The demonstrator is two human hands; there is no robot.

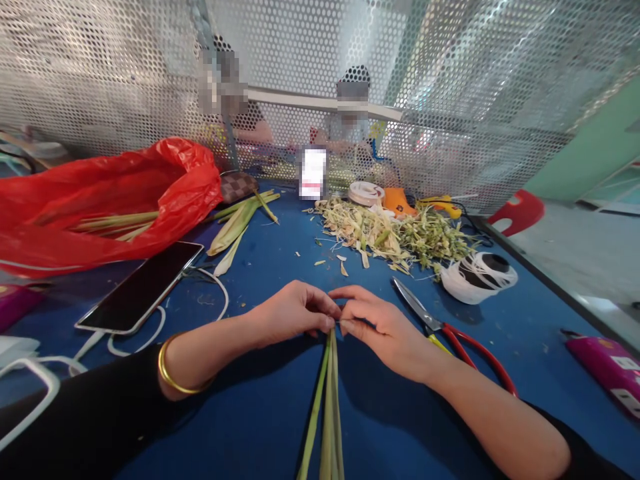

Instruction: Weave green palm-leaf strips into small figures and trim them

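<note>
Several long, flat green stalks run from the bottom edge up to my fingertips, gathered together at their top end. My left hand is closed in a pinch at that end, with a gold bangle on its wrist. Pressed close beside it, my right hand also pinches. A thin pale strand seems to show between the fingertips, but what the right fingers hold is too small to make out. Scissors with red handles lie just beyond my right forearm. Behind them sits a spool of white string.
A red plastic bag with stalks inside lies at left, near a cabled phone and loose leaves. Plant scraps and a tape roll are at the back. Two people sit behind a perforated metal screen.
</note>
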